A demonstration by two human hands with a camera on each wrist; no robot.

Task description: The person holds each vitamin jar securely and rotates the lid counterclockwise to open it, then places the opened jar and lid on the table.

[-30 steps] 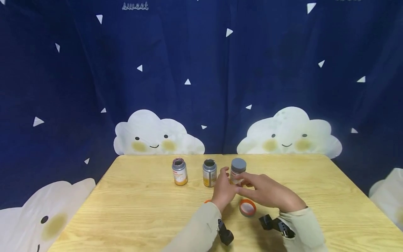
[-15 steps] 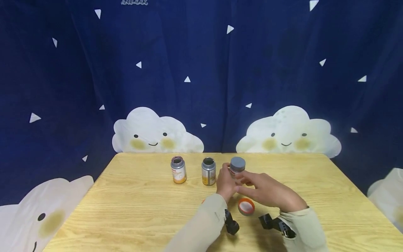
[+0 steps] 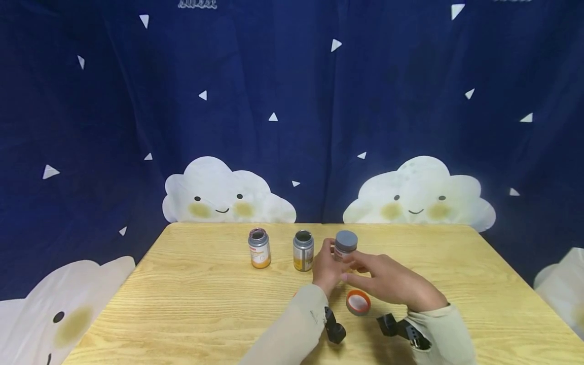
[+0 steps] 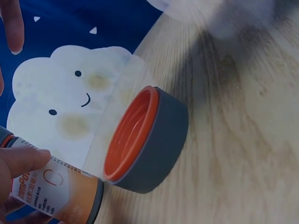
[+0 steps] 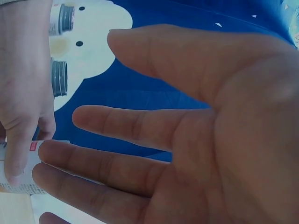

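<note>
My left hand point(image 3: 326, 269) grips a small supplement bottle point(image 3: 345, 244) with a grey cap, standing upright on the table. In the left wrist view, its thumb lies along the white and orange label point(image 4: 56, 186). My right hand point(image 3: 396, 278) is held just right of this bottle. In the right wrist view its fingers point(image 5: 121, 170) are extended and spread, with nothing held; whether fingertips touch the bottle is unclear. A loose grey cap with an orange inner rim point(image 4: 145, 140) lies in front of the bottle, its inside showing.
Two uncapped bottles stand upright to the left, a middle bottle point(image 3: 303, 251) and a far-left bottle point(image 3: 259, 248). A sliver of orange shows beside my left sleeve point(image 3: 296, 324), mostly hidden. A dark blue cloud-print curtain point(image 3: 310, 101) hangs behind the wooden table point(image 3: 196, 299).
My left hand has moved slightly right and closed around the capped bottle. The right hand stays almost in place, and the other bottles and loose cap have not moved.
</note>
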